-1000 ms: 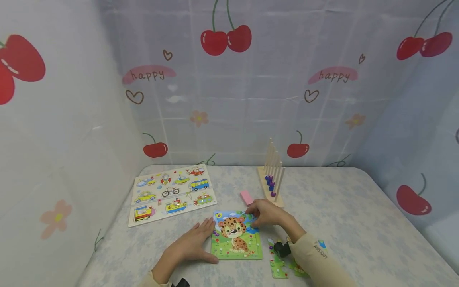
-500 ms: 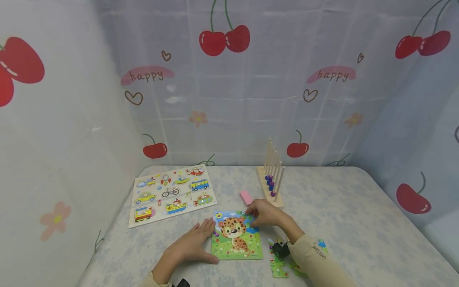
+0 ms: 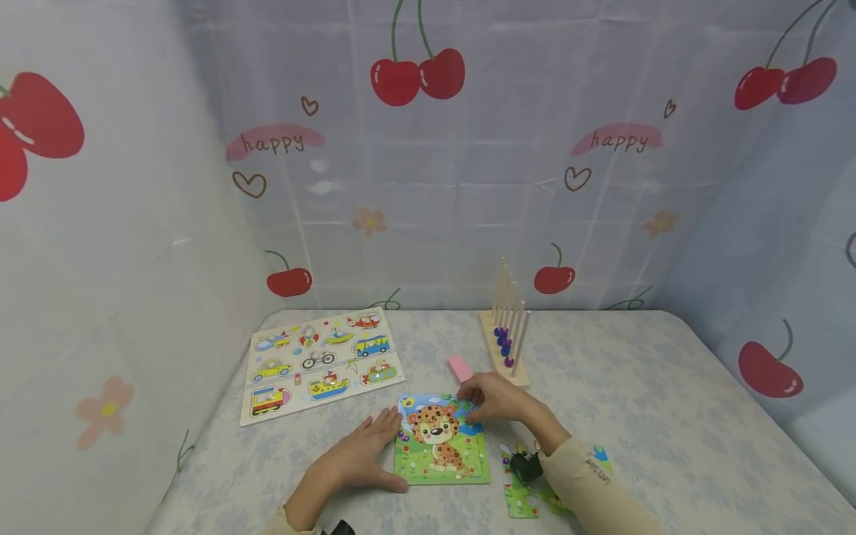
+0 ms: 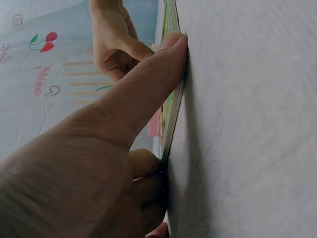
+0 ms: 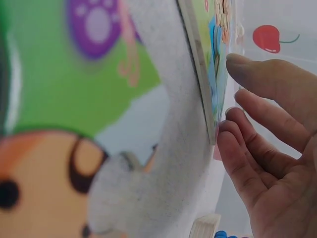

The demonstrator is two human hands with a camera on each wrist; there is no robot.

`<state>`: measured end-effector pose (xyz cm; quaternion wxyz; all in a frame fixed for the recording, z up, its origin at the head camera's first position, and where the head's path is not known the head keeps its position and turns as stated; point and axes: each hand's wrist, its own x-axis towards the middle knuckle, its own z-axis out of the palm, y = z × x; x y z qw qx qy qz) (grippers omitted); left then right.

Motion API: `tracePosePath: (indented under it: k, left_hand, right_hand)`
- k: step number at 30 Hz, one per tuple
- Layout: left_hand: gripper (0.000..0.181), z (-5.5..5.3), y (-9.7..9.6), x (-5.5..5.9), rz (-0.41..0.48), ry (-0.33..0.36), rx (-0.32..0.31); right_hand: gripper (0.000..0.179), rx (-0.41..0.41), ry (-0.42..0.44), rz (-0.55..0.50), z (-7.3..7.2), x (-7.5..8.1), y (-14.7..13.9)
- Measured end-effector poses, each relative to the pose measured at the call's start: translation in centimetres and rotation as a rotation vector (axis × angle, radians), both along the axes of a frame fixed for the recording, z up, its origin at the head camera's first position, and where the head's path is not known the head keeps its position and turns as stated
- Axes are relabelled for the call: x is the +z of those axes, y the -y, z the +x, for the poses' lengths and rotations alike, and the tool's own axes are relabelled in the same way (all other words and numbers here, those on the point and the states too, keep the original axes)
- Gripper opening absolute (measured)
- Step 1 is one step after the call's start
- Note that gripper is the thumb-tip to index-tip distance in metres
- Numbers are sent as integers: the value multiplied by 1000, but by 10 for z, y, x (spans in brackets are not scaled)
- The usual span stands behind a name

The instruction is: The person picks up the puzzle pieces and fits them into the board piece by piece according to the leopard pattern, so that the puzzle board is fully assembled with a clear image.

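Observation:
A square jigsaw puzzle (image 3: 438, 446) with a leopard cub on it lies flat in front of me. My left hand (image 3: 357, 449) rests against it, thumb along the near edge and fingers at the left side. In the left wrist view the extended thumb (image 4: 153, 69) touches the board's edge. My right hand (image 3: 493, 397) is at the far right corner, fingers bent, around a blue puzzle piece (image 5: 216, 47) that sits slightly raised in the right wrist view. The fingertips hide part of that corner. Loose puzzle pieces (image 3: 518, 498) lie right of the board, partly under the right sleeve.
A vehicle peg puzzle board (image 3: 324, 364) lies at the back left. A pink block (image 3: 459, 368) is just behind the leopard puzzle. At the back right stands a wooden peg rack (image 3: 508, 334) with blue and purple beads. A cherry-print curtain (image 3: 428, 186) surrounds the table.
Both hands hold nearly the same places on the puzzle; the right fingers shift only slightly at the corner. The head view tilts a little.

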<state>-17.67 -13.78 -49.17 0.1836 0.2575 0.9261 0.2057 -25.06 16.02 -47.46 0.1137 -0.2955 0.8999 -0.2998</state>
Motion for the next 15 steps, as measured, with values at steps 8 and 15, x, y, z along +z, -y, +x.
tracePosePath:
  k: [8, 15]
  left_hand:
    - [116, 1, 0, 0, 6, 15, 4]
    - [116, 1, 0, 3, 11, 17, 4]
  right_hand:
    - [43, -27, 1, 3, 6, 5, -2]
    - [46, -75, -15, 19, 17, 12, -7]
